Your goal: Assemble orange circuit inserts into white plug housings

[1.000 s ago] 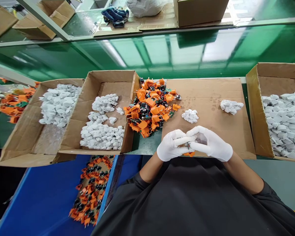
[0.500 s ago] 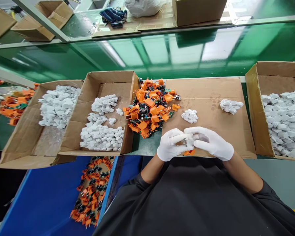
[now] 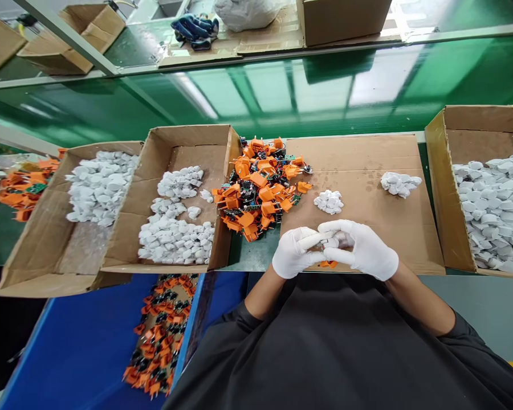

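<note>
My left hand (image 3: 294, 253), in a white glove, is closed with its fingertips on a small white plastic piece (image 3: 330, 242). My gloved right hand (image 3: 367, 250) grips the same piece from the other side, thumb and fingers around it. Fingers cover much of the piece, so its exact kind is not clear. Just under the fingertips an orange part (image 3: 328, 264) shows at the table's near edge. Beyond the hands lies a little heap of white pieces (image 3: 329, 201) on the cardboard sheet (image 3: 350, 159). Farther right on the sheet is another white heap (image 3: 400, 184).
A pile of orange plug parts with circuit boards (image 3: 260, 193) lies left of the sheet. Cardboard boxes of white pieces stand at left (image 3: 158, 142) and right (image 3: 438, 188). More orange parts fill a tray (image 3: 162, 336) below. Blue gloves (image 3: 195, 29) lie on the shelf.
My right hand has shifted slightly left and closed in around the white piece. Less of the orange part shows below the fingers. The heaps have stayed put.
</note>
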Available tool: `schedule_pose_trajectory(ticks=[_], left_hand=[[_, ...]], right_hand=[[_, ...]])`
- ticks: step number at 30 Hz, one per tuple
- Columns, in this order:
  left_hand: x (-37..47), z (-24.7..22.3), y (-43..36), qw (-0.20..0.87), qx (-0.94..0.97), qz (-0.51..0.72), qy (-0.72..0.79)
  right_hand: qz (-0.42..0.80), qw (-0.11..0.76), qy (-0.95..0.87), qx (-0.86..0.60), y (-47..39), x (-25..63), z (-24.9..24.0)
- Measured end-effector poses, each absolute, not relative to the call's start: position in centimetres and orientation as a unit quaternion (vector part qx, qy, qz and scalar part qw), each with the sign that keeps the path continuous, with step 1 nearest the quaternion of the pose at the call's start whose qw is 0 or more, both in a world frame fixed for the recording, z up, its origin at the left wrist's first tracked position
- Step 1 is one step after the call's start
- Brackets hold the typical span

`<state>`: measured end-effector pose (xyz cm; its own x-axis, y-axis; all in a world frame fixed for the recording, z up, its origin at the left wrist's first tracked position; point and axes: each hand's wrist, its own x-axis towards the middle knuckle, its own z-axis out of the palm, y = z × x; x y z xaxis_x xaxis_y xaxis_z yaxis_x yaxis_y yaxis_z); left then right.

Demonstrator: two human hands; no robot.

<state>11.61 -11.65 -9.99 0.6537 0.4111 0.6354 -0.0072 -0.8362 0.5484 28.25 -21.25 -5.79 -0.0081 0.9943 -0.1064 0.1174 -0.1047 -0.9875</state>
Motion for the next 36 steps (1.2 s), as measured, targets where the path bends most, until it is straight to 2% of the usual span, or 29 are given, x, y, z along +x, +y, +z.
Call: schedule_pose_trajectory(ticks=[2, 5, 8, 12, 19, 24, 28, 31, 36], left_hand=[[11.5, -9.8, -11.8, 0.323, 0.848, 0.394, 0.143], [11.8, -9.7, -12.3, 0.51, 0.745, 0.381, 0.2], [12.3, -10.0, -13.1, 0.686, 0.593, 0.343, 0.245], [12.8, -10.8, -14.0, 0.772, 0.479, 0.325, 0.263], [12.5, -10.3, -14.0, 0.763, 0.481, 0.333, 0.275], [12.3, -9.9, -13.9, 0.754, 0.522, 0.297, 0.267], [12.2, -10.4, -13.8, 0.726, 0.541, 0.329, 0.268], [12.2, -10.1, -13.4, 0.653, 0.627, 0.362, 0.223], [12.0, -8.7, -12.3, 0.447, 0.767, 0.447, 0.111]], right_hand=[[0.494, 0.452, -0.509, -0.54, -21.5, 28.4, -6.0], [0.522, 0.488, -0.502, -0.486, -21.7, 28.9, -6.0], [0.46, 0.525, -0.514, -0.499, -21.6, 29.3, -5.8], [0.35, 0.528, -0.546, -0.548, -21.4, 28.7, -5.9], [0.354, 0.555, -0.482, -0.578, -21.8, 28.0, -6.3], [0.305, 0.542, -0.607, -0.494, -20.8, 28.9, -6.1], [0.308, 0.563, -0.629, -0.439, -20.3, 28.6, -6.5], [0.322, 0.566, -0.638, -0.411, -20.6, 28.5, -6.7], [0.4, 0.571, -0.547, -0.463, -21.4, 28.8, -6.4]])
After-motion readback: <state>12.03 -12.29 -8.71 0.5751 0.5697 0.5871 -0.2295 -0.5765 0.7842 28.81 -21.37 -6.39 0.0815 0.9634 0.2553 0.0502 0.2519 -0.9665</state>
